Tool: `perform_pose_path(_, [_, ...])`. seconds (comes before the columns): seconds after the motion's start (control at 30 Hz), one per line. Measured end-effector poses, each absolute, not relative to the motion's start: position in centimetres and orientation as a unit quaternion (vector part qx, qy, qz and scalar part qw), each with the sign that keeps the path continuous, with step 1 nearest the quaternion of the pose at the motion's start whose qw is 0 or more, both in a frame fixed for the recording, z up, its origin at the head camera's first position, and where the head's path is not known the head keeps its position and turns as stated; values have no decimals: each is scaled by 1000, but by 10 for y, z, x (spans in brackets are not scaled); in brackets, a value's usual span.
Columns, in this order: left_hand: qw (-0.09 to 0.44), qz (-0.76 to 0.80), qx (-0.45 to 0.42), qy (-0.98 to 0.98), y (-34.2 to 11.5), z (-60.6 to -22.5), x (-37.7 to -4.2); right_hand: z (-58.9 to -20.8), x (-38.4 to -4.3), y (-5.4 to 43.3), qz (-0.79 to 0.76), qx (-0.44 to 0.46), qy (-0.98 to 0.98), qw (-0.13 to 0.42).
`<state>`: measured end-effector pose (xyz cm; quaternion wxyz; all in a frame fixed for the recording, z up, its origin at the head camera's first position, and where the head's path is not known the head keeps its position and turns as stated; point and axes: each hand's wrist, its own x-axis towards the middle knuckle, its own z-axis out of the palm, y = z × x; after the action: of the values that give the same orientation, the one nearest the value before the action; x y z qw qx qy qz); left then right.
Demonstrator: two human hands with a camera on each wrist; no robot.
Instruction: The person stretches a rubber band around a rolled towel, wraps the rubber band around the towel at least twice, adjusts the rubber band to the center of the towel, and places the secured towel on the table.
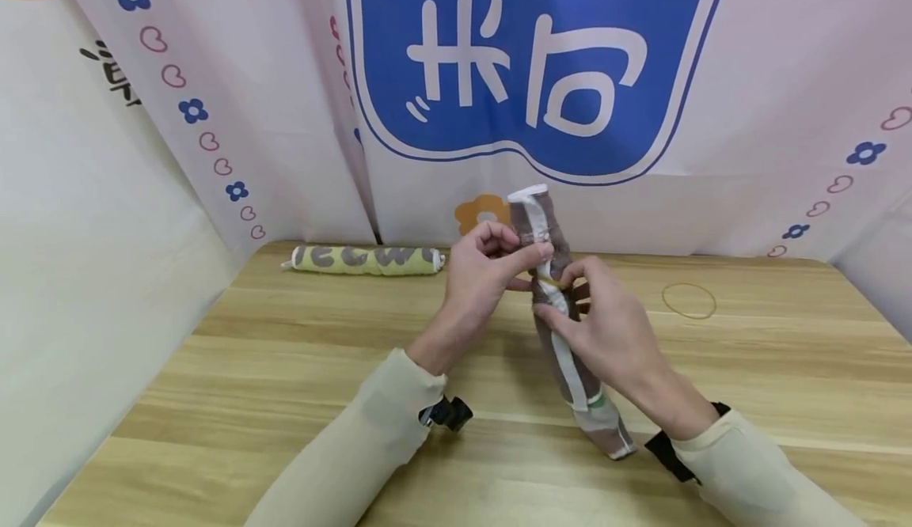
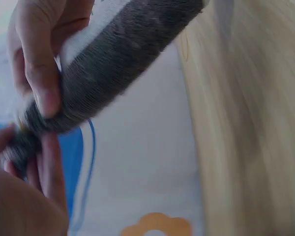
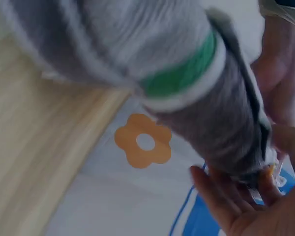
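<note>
A grey-brown rolled towel [image 1: 570,373] with a white edge strip slants upright over the table, its upper end near the backdrop. A yellowish rubber band [image 1: 550,281] circles it at a narrowed spot. My left hand [image 1: 484,270] pinches the roll just above the band, thumb on the white strip. Just below, my right hand [image 1: 613,329] grips the roll, with its index finger at the band. In the left wrist view the rolled towel [image 2: 123,59] looks squeezed thin between both hands. The right wrist view shows a green stripe [image 3: 182,73] near its lower end.
A green rolled towel [image 1: 366,261] with grey lettering lies at the back left of the wooden table [image 1: 299,369], narrowed at both ends. One loose rubber band [image 1: 689,284] lies at the right. Behind the table hangs a printed cloth backdrop [image 1: 769,60].
</note>
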<state>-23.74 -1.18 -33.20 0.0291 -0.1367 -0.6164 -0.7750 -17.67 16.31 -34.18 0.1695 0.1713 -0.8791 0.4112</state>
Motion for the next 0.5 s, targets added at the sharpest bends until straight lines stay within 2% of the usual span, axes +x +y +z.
perform_pose_path(0.23, [-69, -784, -142, -600, -15, -337, -246, -342, -182, 168, 574, 143, -802, 83])
perform_pose_path(0.33, [-68, -777, -132, -612, -14, -339, -247, -343, -184, 168, 573, 138, -805, 73])
perform_pose_path(0.5, [-45, -766, -110, -632, -12, -341, -247, -341, -185, 168, 527, 131, -834, 97])
